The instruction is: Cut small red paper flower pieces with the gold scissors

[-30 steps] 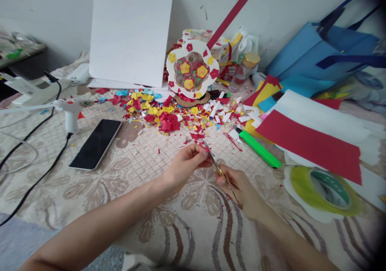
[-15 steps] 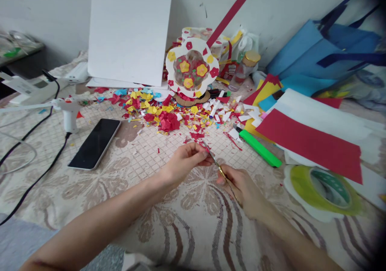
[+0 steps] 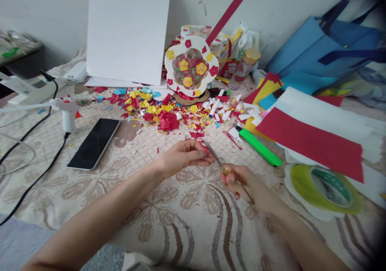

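Observation:
My left hand is closed in a pinch, a small red paper piece showing at its fingertips. My right hand grips a pair of scissors with gold-coloured handles. Their metal blades point up and left and lie right beside the left fingertips. Whether the blades touch the paper cannot be made out. Just beyond the hands is a heap of red, yellow, white and blue paper scraps, with a cluster of red paper flowers at its near side.
A phone and a white glue gun lie left. On the right are a green cutter knife, red paper and a tape roll. A flower-shaped paper lantern, glass jar and white board stand behind.
My right hand and the scissors have shifted slightly right and down. The left hand's fingers have spread a little, and its small red paper shows more. The other things stay in place.

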A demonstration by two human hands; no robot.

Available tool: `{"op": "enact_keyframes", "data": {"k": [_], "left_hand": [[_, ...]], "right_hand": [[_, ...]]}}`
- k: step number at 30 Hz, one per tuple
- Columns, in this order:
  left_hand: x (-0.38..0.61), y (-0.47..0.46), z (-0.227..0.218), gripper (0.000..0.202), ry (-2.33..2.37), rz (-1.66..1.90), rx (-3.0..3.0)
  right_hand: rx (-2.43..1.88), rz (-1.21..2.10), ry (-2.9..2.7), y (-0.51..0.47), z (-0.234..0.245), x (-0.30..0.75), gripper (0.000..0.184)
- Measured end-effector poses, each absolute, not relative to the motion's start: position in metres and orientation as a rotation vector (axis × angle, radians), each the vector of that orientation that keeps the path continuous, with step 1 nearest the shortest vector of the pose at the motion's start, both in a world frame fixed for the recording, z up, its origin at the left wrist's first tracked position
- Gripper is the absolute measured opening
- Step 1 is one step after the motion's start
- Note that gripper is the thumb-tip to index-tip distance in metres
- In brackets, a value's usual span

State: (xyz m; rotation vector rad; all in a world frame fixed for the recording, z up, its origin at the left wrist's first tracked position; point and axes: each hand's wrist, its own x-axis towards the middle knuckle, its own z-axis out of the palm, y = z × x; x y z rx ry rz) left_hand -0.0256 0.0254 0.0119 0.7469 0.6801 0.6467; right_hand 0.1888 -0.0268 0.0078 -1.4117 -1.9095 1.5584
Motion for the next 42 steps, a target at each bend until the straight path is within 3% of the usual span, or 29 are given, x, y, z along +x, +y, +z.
{"op": "enact_keyframes", "data": {"k": [21,42], "left_hand": [[-0.021,0.021,0.009,0.019,0.723,0.654,0.746],[-0.021,0.022,0.008,0.018,0.715,0.653,0.758]], "right_hand": [[-1.36,1.375,-2.081,-0.025,0.013,0.186,0.045],[-1.514,1.232,-2.189,-0.022,0.024,0.183,0.039]]}}
